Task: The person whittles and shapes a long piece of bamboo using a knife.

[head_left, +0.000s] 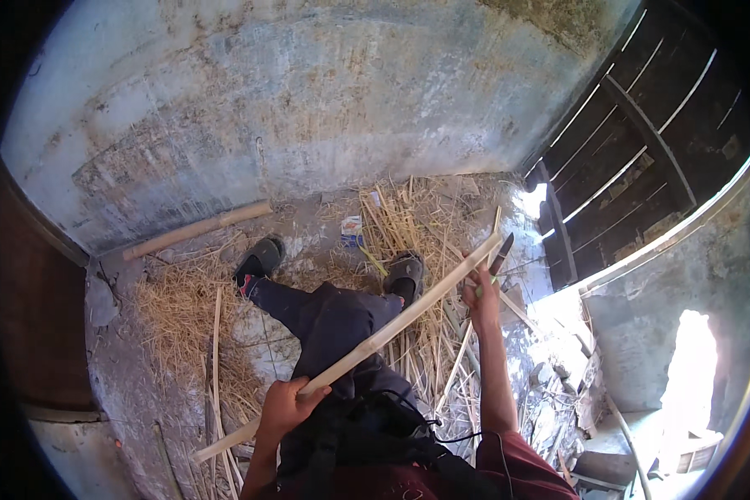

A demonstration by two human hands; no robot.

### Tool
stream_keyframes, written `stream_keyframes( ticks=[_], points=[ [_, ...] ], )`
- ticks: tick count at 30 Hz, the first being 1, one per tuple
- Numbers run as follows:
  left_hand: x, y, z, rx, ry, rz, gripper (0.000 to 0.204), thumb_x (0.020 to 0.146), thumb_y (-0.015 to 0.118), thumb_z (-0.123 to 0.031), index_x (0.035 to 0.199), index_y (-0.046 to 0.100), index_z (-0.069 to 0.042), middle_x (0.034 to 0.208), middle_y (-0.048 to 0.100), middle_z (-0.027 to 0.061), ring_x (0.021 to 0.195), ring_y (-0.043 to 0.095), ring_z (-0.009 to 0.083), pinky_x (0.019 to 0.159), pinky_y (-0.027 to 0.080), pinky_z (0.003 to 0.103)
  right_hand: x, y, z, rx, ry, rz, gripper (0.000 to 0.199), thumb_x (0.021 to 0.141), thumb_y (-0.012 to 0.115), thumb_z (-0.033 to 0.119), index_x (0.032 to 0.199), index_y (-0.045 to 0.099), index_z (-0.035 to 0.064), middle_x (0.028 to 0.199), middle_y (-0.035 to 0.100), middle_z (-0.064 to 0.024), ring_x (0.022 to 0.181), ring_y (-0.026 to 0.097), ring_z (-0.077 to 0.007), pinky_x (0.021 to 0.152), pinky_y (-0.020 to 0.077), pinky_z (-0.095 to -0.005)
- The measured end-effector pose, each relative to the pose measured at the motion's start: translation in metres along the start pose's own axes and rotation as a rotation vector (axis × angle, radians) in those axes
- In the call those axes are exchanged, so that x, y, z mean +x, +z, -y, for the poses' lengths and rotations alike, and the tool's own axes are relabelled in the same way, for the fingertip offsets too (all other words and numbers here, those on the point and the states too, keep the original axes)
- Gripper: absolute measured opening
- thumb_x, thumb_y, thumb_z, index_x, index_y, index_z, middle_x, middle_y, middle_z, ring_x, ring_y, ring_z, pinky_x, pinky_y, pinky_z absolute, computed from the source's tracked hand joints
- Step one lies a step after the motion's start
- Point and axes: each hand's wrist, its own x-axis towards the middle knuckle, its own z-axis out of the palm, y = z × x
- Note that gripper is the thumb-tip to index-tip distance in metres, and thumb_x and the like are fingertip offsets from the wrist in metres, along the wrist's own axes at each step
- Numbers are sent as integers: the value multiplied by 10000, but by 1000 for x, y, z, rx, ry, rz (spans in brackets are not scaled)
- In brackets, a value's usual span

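A long, pale split bamboo strip [377, 340] slants across my lap, from the lower left up to the right. My left hand [287, 408] is closed round its lower part. At the strip's upper end, my right hand [482, 302] grips a knife [502, 253] by what looks like a green handle. The dark blade points up and away, close beside the bamboo. Whether the blade touches the strip I cannot tell. My legs in dark trousers [342, 321] lie under the strip, with dark shoes [260, 257] on the floor.
Straw-like shavings [183, 312] and several thin bamboo strips [217, 358] litter the floor around my legs. A bamboo pole [200, 229] lies along the stained wall [308, 108]. A small blue-and-white packet [352, 232] sits between my feet. Dark wooden boards [642, 142] stand at the right.
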Motion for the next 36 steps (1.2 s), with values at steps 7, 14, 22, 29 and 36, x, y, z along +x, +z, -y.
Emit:
stream_keyframes(
  ticks=[7, 14, 22, 29, 36],
  points=[
    [-9, -5, 2, 93, -15, -53, 463, 909, 871, -410, 854, 723, 25, 669, 618, 195, 630, 679, 312, 619, 499, 446, 5, 41, 4, -52, 52, -60, 181, 1067, 723, 242, 977, 678, 92, 675, 445, 105, 502, 311, -8, 469, 191, -249],
    [-2, -42, -22, 150, 35, -177, 475, 869, 892, -392, 1090, 672, -34, 1064, 657, 175, 953, 691, 397, 813, 550, 490, -9, 41, 15, -84, -53, -48, 186, 1051, 737, 230, 975, 689, 68, 718, 570, 55, 508, 326, -14, 470, 199, -255],
    [39, -23, -78, -22, 235, -126, 503, 859, 906, -303, 1207, 650, -46, 1100, 620, 170, 1030, 668, 411, 892, 555, 484, -18, 43, 24, -184, -68, 65, 186, 1061, 725, 227, 998, 706, 53, 807, 715, -15, 521, 367, -9, 476, 240, -236],
    [50, -11, -72, 49, 172, -61, 390, 888, 868, -206, 1206, 675, -92, 1034, 624, 130, 977, 679, 370, 830, 560, 484, -25, 46, 36, -301, -224, 98, 216, 1082, 706, 254, 992, 699, 57, 807, 752, -42, 555, 396, -16, 503, 274, -225],
    [45, -4, -59, 28, 196, -125, 328, 908, 873, -179, 1182, 720, -84, 1010, 648, 124, 852, 714, 323, 734, 586, 445, -20, 45, 41, -523, -363, 176, 213, 1081, 692, 196, 954, 704, 26, 775, 715, -30, 643, 543, -67, 600, 417, -259]
  ],
)
